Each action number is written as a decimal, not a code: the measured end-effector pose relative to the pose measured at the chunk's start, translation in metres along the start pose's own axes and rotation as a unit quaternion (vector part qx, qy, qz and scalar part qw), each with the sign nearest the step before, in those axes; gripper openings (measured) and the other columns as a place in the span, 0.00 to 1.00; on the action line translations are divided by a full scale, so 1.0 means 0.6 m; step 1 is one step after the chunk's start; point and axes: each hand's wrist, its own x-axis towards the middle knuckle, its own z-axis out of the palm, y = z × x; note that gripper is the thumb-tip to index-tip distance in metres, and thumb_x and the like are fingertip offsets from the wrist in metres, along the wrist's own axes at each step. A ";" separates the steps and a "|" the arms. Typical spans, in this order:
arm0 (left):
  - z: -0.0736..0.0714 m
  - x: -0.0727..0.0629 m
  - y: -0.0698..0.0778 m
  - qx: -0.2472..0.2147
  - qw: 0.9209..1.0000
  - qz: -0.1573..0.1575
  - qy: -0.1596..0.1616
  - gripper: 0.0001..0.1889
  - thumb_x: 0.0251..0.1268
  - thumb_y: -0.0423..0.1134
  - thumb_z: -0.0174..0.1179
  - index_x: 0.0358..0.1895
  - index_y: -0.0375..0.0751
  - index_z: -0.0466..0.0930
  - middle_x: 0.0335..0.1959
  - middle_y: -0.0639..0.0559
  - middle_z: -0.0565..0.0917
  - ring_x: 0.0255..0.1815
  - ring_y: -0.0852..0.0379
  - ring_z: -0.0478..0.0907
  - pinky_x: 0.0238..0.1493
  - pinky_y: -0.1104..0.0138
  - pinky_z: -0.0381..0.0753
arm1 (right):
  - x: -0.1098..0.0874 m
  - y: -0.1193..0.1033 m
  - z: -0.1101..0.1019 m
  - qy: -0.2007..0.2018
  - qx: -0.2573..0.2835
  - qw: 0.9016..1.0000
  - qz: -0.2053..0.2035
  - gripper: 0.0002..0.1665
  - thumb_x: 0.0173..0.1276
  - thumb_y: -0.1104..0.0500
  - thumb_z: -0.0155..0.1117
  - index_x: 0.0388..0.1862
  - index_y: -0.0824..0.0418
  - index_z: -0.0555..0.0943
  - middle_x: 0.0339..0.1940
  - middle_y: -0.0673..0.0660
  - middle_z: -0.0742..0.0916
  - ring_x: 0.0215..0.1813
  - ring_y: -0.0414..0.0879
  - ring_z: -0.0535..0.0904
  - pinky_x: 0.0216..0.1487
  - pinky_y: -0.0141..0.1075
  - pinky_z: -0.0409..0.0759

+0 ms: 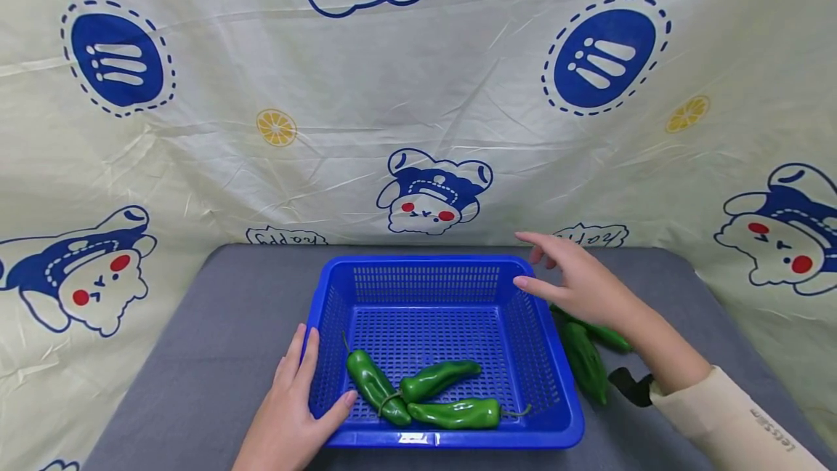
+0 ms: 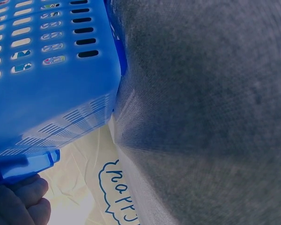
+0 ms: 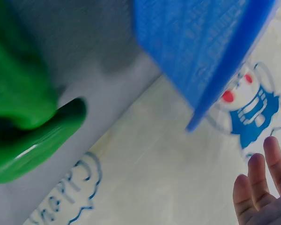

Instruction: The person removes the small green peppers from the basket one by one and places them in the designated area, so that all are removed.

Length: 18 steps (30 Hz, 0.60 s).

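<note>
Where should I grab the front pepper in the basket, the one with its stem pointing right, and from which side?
Grip the front pepper across its thick shoulder, just left of the stem, probably from above with the right hand. It lies crosswise close to the basket's near wall, its tapered tip by the leftmost pepper, so the stem end looks freer.

A grey table [image 1: 248, 325] carries a blue basket [image 1: 425, 262] and green peppers [image 1: 584, 362] just beside it.

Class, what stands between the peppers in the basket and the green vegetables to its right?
The basket's right wall stands between the peppers and the green vegetables, as the head view shows.
</note>
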 end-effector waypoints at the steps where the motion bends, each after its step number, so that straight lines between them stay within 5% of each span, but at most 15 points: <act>1: 0.000 0.000 0.000 0.001 1.000 0.000 0.001 0.52 0.62 0.68 0.57 0.81 0.42 0.46 0.83 0.42 0.44 0.77 0.27 0.53 0.65 0.31 0.63 | 0.000 -0.008 0.003 -0.004 0.005 1.000 -0.005 0.43 0.69 0.38 0.63 0.75 0.57 0.65 0.49 0.55 0.81 0.50 0.50 0.75 0.39 0.38 0.75; 18: 0.006 -0.005 -0.003 0.005 0.999 0.022 0.039 0.51 0.61 0.65 0.61 0.80 0.40 0.50 0.82 0.43 0.48 0.76 0.31 0.57 0.64 0.34 0.67 | 0.003 -0.070 0.079 -0.090 0.078 0.992 -0.050 0.43 0.63 0.34 0.66 0.74 0.46 0.66 0.47 0.44 0.78 0.43 0.41 0.72 0.36 0.32 0.75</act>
